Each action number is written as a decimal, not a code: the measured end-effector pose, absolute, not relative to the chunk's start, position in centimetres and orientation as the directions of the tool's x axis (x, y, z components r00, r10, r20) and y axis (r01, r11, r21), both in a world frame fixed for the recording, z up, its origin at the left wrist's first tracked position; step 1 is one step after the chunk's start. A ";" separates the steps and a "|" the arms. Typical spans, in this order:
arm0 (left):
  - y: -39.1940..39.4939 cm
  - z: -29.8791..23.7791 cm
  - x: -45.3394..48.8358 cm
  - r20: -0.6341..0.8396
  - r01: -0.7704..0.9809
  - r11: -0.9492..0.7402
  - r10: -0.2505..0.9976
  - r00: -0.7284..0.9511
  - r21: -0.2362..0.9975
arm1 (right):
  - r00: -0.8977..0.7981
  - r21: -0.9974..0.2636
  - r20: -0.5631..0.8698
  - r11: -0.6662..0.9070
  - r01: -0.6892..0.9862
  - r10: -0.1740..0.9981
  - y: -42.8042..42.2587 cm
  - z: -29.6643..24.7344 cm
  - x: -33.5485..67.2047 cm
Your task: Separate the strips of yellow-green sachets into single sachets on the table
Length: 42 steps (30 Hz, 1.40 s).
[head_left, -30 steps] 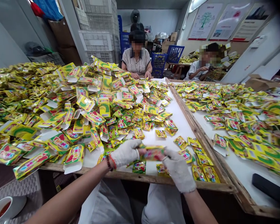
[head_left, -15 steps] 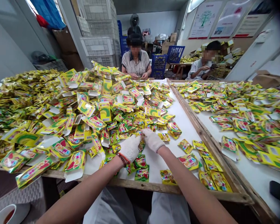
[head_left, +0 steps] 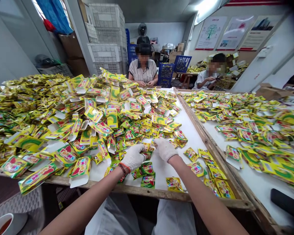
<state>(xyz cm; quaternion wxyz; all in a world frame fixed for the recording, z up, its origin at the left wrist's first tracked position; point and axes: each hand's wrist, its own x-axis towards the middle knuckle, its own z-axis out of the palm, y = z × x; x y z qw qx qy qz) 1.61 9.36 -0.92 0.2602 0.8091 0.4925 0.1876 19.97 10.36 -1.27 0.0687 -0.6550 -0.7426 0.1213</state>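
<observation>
Both my hands wear white knit gloves and rest on the white tabletop (head_left: 186,130) at the near edge of a big heap of yellow and green snack sachets (head_left: 127,130). My left hand (head_left: 133,156) is curled over small sachets beside the heap. My right hand (head_left: 164,148) lies just to its right, fingers bent down onto sachets at the heap's edge. What each hand grips is hidden under the glove. Flat yellow cartons (head_left: 79,168) lie to the left of my left hand. Loose sachets (head_left: 147,169) sit between my forearms.
A wooden rail (head_left: 205,140) splits this table from a second one on the right, also strewn with sachets (head_left: 247,124). A person in a striped shirt (head_left: 143,70) sits across; another person (head_left: 208,76) sits farther right. White crates (head_left: 105,49) stack behind. A cup (head_left: 5,223) stands at the lower left.
A second ago both hands held a bundle of sachets near the table's front edge. They have since reached forward to the heap's edge, and the bundle is gone from them.
</observation>
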 end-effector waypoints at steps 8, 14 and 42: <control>7.7 -1.4 -1.4 -0.006 0.384 -0.123 0.949 0.316 0.915 | -0.276 -0.349 -0.101 0.226 0.910 0.956 13.0 -2.8 17.7; 7.5 -2.9 -2.5 -0.024 0.397 -0.073 0.972 0.233 0.915 | -0.143 -0.456 -0.055 0.102 0.884 0.988 10.2 -3.7 19.8; 4.1 2.0 -7.0 0.241 0.773 -0.495 0.869 0.432 0.398 | -0.080 -0.919 -0.108 -0.069 0.388 0.991 0.7 -3.2 15.8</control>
